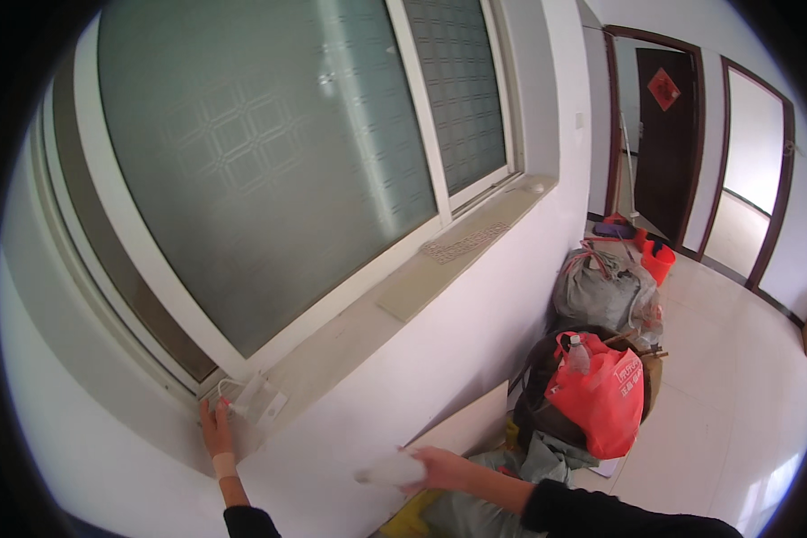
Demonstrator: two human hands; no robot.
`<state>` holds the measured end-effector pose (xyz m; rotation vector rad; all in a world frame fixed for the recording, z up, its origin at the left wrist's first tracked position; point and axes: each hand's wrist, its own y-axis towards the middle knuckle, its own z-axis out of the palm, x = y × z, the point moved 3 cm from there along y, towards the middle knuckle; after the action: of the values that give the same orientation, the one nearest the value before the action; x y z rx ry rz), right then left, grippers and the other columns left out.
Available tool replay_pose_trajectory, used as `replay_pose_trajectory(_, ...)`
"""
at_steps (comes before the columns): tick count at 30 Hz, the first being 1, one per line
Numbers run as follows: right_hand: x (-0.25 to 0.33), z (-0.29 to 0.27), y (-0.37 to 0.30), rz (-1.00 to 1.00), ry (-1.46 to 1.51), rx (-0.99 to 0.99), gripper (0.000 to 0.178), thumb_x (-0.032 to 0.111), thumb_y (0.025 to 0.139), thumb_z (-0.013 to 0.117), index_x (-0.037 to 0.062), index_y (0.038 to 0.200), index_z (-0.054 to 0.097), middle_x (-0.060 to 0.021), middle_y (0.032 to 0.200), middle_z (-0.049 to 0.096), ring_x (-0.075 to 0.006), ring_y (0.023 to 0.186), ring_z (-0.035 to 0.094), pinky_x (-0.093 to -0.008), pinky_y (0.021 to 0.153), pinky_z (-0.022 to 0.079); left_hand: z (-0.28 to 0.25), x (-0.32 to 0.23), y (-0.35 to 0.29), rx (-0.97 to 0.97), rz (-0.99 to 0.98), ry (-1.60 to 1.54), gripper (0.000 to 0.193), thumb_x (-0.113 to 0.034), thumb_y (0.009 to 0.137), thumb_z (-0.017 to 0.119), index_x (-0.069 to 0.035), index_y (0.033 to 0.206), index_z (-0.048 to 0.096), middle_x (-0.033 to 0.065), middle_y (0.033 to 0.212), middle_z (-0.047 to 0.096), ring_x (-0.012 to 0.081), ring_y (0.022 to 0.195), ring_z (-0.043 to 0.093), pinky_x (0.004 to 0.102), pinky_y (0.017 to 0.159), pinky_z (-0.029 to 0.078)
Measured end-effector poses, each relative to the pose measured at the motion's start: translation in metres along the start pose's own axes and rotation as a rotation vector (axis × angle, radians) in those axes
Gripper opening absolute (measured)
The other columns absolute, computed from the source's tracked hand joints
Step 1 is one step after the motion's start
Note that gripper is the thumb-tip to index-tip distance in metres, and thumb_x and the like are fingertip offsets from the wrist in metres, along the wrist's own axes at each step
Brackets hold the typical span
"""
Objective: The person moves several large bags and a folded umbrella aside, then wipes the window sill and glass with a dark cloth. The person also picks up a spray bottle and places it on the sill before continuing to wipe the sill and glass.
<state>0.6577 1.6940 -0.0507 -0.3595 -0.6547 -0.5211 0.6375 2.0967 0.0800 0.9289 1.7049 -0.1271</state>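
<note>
My left hand [215, 432] reaches to the near left corner of the window sill [332, 345], its fingers stretched out and a little apart. Right beside the fingertips is a small white thing with a curved, handle-like loop [229, 387] and a bit of red. Whether the fingers touch it I cannot tell. A pale, flat, see-through piece [264, 403] lies next to it on the sill. Lower down, in front of the wall, my right hand [439, 469] is closed round a white object [393, 470], smeared by motion; its kind cannot be made out.
A frosted sliding window [269, 161] rises behind the sill, where a patterned strip [466, 242] lies. Along the wall on the floor stand a red bag [601, 394] with a plastic bottle [579, 356], a grey sack [605, 291], a board [466, 420] and a red bucket [658, 263].
</note>
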Motion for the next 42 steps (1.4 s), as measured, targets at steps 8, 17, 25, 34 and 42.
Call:
replay_pose_trajectory(8, -0.062, -0.143, -0.202, 0.171, 0.453, -0.35, 0.047, 0.023, 0.08, 0.052, 0.0083, 0.122, 0.036, -0.0173, 0.127, 0.038, -0.0365, 0.112, 0.043, -0.049, 0.093, 0.038, 0.032, 0.002, -0.015, 0.203, 0.23, -0.032, 0.079, -0.019, 0.069, 0.07, 0.001, 0.132, 0.026, 0.0154, 0.122, 0.043, 0.0248, 0.111, 0.044, 0.0324, 0.094, 0.035)
replay_pose_trajectory(17, -0.076, -0.153, -0.272, 0.116, 0.473, -0.43, 0.047, 0.022, 0.078, 0.054, 0.0084, 0.119, 0.034, -0.0218, 0.123, 0.038, -0.0413, 0.105, 0.046, -0.0456, 0.087, 0.044, 0.099, -0.05, -0.035, 0.139, 0.5, 0.135, 0.063, -0.018, 0.051, 0.078, -0.003, 0.103, 0.045, 0.0113, 0.097, 0.047, 0.0277, 0.093, 0.044, 0.0392, 0.083, 0.036)
replay_pose_trajectory(25, -0.086, -0.147, -0.304, -0.002, 0.156, -0.503, 0.055, 0.031, 0.08, 0.055, 0.0031, 0.124, 0.037, -0.0172, 0.113, 0.051, -0.0299, 0.097, 0.054, -0.038, 0.071, 0.049, 0.217, -0.112, -0.044, 0.144, 0.63, 0.132, 0.051, -0.027, 0.055, 0.077, -0.005, 0.091, 0.048, 0.0121, 0.091, 0.048, 0.0302, 0.089, 0.044, 0.0399, 0.079, 0.036)
replay_pose_trajectory(34, -0.085, -0.156, -0.339, 0.03, 0.302, -0.577, 0.049, 0.03, 0.083, 0.047, 0.0002, 0.121, 0.04, -0.0158, 0.12, 0.048, -0.0312, 0.107, 0.048, -0.0452, 0.083, 0.045, 0.352, -0.139, -0.027, 0.139, 0.477, 0.342, 0.065, -0.039, 0.06, 0.072, -0.004, 0.107, 0.044, 0.0207, 0.115, 0.045, 0.0354, 0.108, 0.043, 0.0422, 0.089, 0.036)
replay_pose_trajectory(42, -0.048, -0.151, -0.288, 0.106, 0.231, -0.513, 0.051, 0.027, 0.082, 0.051, 0.0036, 0.125, 0.036, -0.016, 0.125, 0.043, -0.0315, 0.112, 0.044, -0.0458, 0.085, 0.044, 0.216, -0.141, -0.068, 0.137, 0.43, 0.174, 0.056, -0.033, 0.071, 0.067, -0.008, 0.117, 0.046, 0.0175, 0.126, 0.04, 0.0307, 0.118, 0.038, 0.0392, 0.095, 0.034)
